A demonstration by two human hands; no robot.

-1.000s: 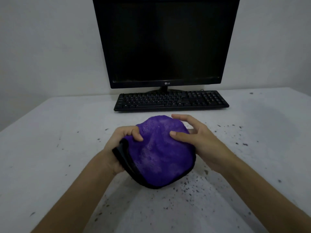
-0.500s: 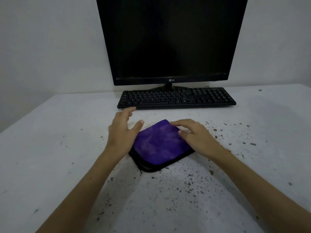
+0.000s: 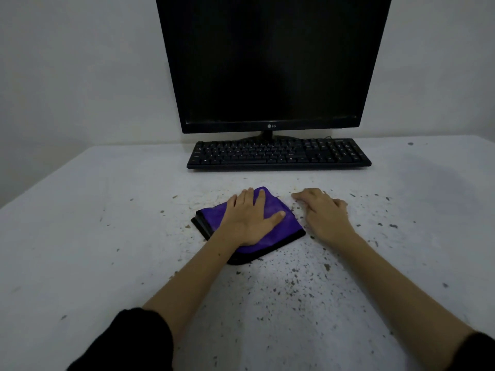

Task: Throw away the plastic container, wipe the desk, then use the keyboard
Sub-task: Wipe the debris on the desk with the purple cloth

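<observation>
- A second before, both hands had gripped a bunched purple microfibre cloth with black edging point(image 3: 278, 223) above the bench; half a second before, the cloth lay folded flat with both hands on it.
- At this moment the left hand point(image 3: 250, 216) lay flat on the folded cloth at the centre of the frame, fingers straight and spread, pressing it onto the white speckled bench point(image 3: 93, 236) rather than clutching it.
- The right hand point(image 3: 325, 212) had come off the cloth and rested on the bench just beside the cloth's right edge, fingers loosely bent and holding nothing.
- This suggested the wiping step was about to begin: the cloth was folded into a pad and pinned under one palm, ready to be swept.
- Dark crumbs and specks point(image 3: 294, 285) were scattered over the bench, thickest in the lower centre and to the right of the hands, so little of the wiping appeared done.
- No plastic container, bin or other vessel appeared anywhere in the frame; judging by that, the container step was probably finished, though where it went could not be told.
- The flat black computer keyboard point(image 3: 278, 154) sat untouched in the upper centre, beyond the hands and apart from them, just in front of the dark, switched-off black monitor point(image 3: 270, 62).
- Black sleeves showed at the bottom corners of the frame.
</observation>
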